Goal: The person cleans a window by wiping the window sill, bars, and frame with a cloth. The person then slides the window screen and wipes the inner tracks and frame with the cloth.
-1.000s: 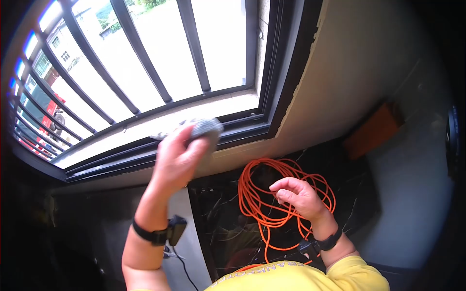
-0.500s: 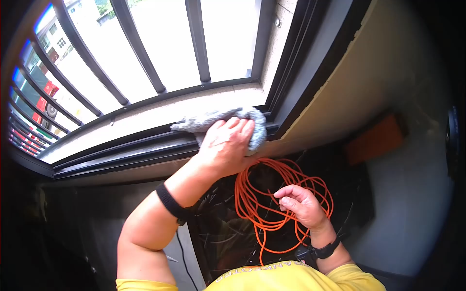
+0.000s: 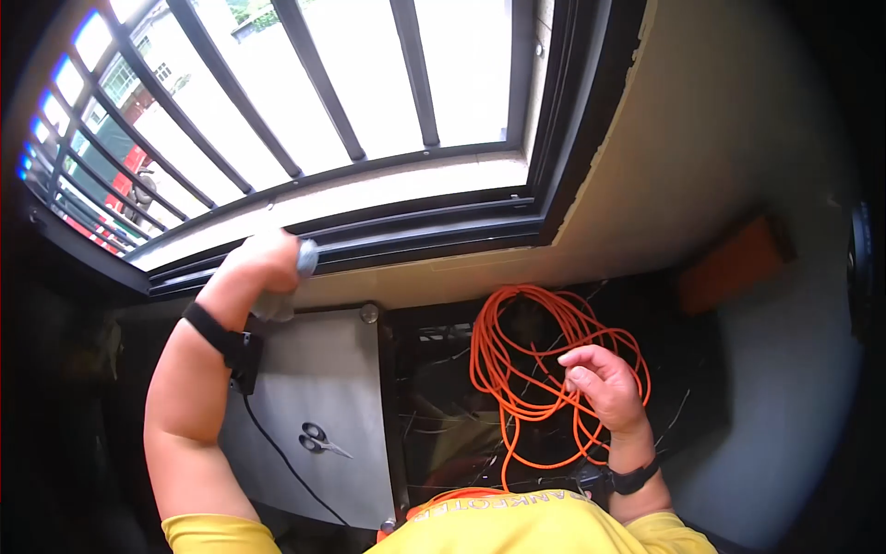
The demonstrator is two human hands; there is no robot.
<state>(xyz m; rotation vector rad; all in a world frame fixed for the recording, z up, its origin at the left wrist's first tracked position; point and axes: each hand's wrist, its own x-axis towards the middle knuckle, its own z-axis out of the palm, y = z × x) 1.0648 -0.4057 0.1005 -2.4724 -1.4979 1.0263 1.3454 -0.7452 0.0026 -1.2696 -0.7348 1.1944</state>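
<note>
My left hand (image 3: 265, 256) is closed on a grey-blue cleaning cloth (image 3: 308, 258) at the black window track (image 3: 406, 235), toward its left part. Most of the cloth is hidden behind the hand; one bit shows at the fingers and another hangs below. My fingers there are blurred. My right hand (image 3: 606, 386) hovers in front of a coil of orange hose or cord (image 3: 503, 369). Its fingers are loosely curled, with a gap between thumb and index, and nothing shows in them.
Dark bars (image 3: 323, 83) stand outside the window sill. Below lies a grey board (image 3: 323, 360) carrying scissors (image 3: 323, 440) and a black cable (image 3: 277, 448). A reddish-brown block (image 3: 734, 266) sits against the wall at right.
My left hand has slid left along the window track with the cloth. The view has shifted, bringing the grey board and scissors into sight. My right hand keeps nearly the same pose.
</note>
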